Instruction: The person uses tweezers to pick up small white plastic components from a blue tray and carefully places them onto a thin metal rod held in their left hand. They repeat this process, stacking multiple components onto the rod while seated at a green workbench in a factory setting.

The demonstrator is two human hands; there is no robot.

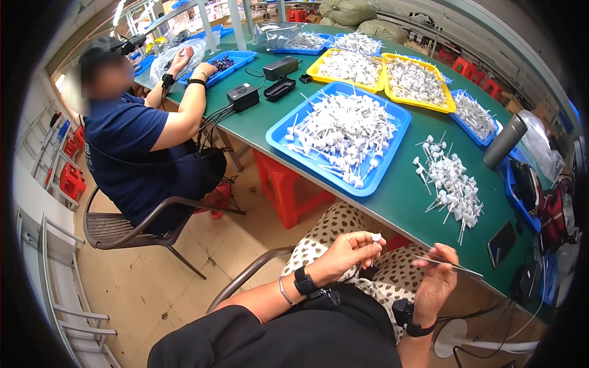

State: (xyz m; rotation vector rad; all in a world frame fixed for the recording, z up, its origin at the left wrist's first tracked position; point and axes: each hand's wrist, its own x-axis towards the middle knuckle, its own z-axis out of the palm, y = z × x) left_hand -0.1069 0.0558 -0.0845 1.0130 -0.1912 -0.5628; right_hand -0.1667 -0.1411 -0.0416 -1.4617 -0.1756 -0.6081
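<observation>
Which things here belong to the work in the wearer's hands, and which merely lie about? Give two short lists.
In the work:
- left hand pinching a small white plastic piece
- right hand holding a thin clear tube
- loose pile of white pieces
- blue tray of white pieces

Lying about:
- grey cylinder flask
- phone
- black power boxes
- co-worker's chair

left hand (346,251): white plug (375,238) | right hand (437,279): thin strip (448,264) (over lap)

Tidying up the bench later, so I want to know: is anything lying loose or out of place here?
Yes. A heap of small white parts lies loose on the green table, outside the blue tray beside it, while the other white parts sit in trays.
</observation>
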